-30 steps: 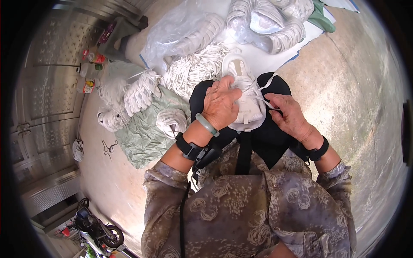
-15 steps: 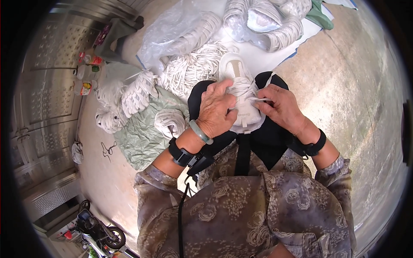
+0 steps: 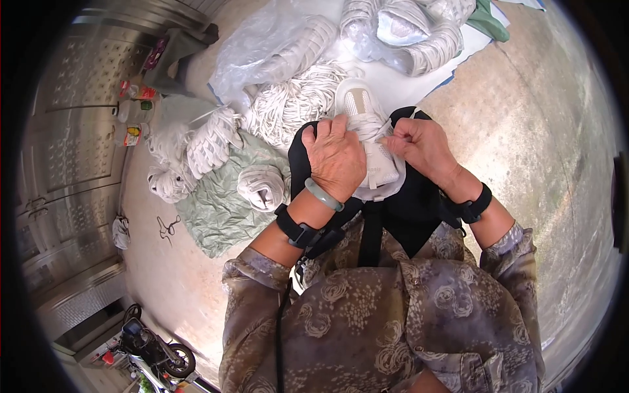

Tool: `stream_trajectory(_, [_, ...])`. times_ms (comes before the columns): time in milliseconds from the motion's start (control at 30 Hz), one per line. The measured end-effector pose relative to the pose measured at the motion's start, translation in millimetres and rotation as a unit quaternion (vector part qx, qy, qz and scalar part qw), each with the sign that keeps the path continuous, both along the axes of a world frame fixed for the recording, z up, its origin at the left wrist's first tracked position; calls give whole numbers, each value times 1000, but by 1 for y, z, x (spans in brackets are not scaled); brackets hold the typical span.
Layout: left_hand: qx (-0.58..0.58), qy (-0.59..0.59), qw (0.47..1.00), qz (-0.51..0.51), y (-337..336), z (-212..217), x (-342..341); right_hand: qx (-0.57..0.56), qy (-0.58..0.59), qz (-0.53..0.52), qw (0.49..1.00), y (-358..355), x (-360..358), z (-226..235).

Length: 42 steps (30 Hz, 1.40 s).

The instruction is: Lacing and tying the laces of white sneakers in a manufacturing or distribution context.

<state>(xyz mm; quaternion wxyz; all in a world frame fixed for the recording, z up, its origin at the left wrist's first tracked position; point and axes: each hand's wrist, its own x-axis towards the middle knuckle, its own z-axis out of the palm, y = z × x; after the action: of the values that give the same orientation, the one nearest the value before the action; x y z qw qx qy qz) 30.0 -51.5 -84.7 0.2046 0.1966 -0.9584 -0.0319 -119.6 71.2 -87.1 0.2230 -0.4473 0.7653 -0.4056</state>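
1. White sneaker (image 3: 367,141) lies on the black apron (image 3: 406,209) over the person's lap, straight ahead of the body, toe pointing away, heel toward the torso. Long axis runs near to far, tilted slightly left at the far end.
2. Left hand (image 3: 335,157) lies clamped over the sneaker's left side and midfoot, fingers curled on the upper, pinning it down.
3. Right hand (image 3: 419,145) sits just right of the sneaker, fingers pinched on a thin white lace (image 3: 383,133) at the tongue area. Grip looks tight, but the fingertips themselves are hard to read.
4. Both hands touch the shoe; left covers more of it, right works only the lace end at the eyelets.
5. Hidden: heel and most of the left side of the sneaker under the left hand; eyelets too small to count; sole not visible.
6. Around: heap of white laces (image 3: 288,105) just beyond the shoe, more white sneakers (image 3: 213,141) on a green cloth (image 3: 223,209) to the left, clear plastic bags (image 3: 262,46) farther off, concrete floor (image 3: 524,131).
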Motion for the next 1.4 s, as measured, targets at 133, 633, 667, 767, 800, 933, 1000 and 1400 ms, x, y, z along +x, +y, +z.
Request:
stream_trajectory(133, [56,30,997,38,2,-7,-6,-4,-111,-14,994,-4,-2,-16])
stream_trajectory(633, [233,51,971,7,-8,2,7,39,-436,-110,892,25,-7,23])
stream_trajectory(667, [246,91,965,4,-9,5,12,92,-439,-145,882,34,-10,28])
stream_trajectory(767, [266,167,949,1,-11,11,20,141,-464,-155,861,51,-8,30])
stream_trajectory(800, [276,154,949,11,-12,13,23,154,-474,-150,854,54,-6,28])
stream_trajectory(933, [272,171,947,-11,-7,14,28,103,-275,-78,953,49,5,14])
stream_trajectory(1000, [245,176,953,-36,-4,13,23,158,-28,-43,986,50,10,14])
stream_trajectory(1400, [159,43,986,-32,18,-5,-27,28,4,-2,1000,28,28,7])
